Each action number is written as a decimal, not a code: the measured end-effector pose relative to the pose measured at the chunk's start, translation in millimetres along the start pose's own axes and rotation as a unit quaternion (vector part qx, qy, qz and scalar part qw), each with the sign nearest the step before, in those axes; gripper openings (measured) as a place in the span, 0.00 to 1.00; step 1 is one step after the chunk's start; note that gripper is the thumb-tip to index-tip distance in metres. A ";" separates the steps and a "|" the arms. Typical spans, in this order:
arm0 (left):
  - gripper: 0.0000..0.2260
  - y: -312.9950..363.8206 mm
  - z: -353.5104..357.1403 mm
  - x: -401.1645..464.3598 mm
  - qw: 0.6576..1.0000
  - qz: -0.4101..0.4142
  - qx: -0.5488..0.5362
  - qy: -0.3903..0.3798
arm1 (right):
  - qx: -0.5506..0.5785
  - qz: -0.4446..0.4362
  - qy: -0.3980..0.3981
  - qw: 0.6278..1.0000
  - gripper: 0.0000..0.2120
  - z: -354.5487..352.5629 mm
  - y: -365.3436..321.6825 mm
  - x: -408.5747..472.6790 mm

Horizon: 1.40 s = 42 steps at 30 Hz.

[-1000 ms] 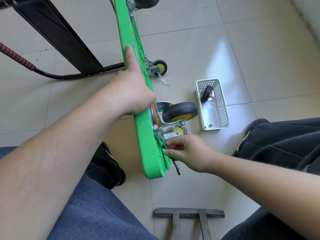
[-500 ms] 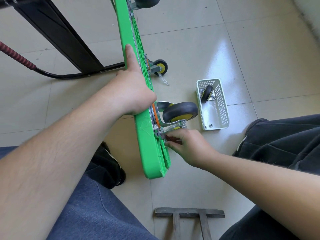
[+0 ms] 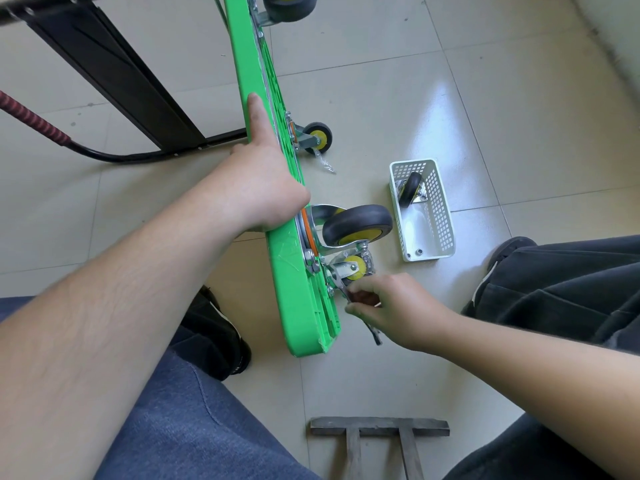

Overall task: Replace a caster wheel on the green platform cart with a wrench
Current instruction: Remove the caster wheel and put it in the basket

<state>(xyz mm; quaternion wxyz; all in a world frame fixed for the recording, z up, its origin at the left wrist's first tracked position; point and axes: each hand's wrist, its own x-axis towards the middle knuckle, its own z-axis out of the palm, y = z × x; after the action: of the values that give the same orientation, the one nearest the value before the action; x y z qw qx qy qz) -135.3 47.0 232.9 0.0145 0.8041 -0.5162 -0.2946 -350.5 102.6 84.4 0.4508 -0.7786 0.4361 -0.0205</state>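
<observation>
Two hands work on the green platform cart [image 3: 294, 271], which stands on its long edge on the tiled floor [image 3: 519, 116]. The left hand [image 3: 263, 188] grips the cart's upper edge, its forefinger stretched straight along the green rim and the other fingers wrapped over to the underside. The right hand [image 3: 391, 306] pinches the wrench [image 3: 360, 313] with curled fingers; the tool's head sits at the mounting plate of a caster wheel [image 3: 356, 225] near the cart's nearest end, and its handle tip pokes out below the fingers. That black and yellow wheel juts from the underside toward the right, with a smaller yellow-hubbed wheel just beneath it. Two more casters show farther along the cart. Just right of the wheel, a white perforated basket [image 3: 440, 216] rests on the floor, holding a loose caster [image 3: 410, 188] at its far end and small bolts at its near end. The cart's black handle frame [image 3: 114, 77] lies on the floor at the upper left.
</observation>
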 end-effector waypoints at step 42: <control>0.50 -0.6 -0.9 0.5 1.000 0.001 0.005 -0.005 | 0.033 -0.040 0.017 0.998 0.19 2.0 -13.2 19.2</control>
<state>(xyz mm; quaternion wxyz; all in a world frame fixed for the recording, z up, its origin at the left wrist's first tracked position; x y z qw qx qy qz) -134.2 46.6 233.2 0.0084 0.8020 -0.5188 -0.2959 -329.1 93.4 85.8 0.4677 -0.7796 0.4111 -0.0667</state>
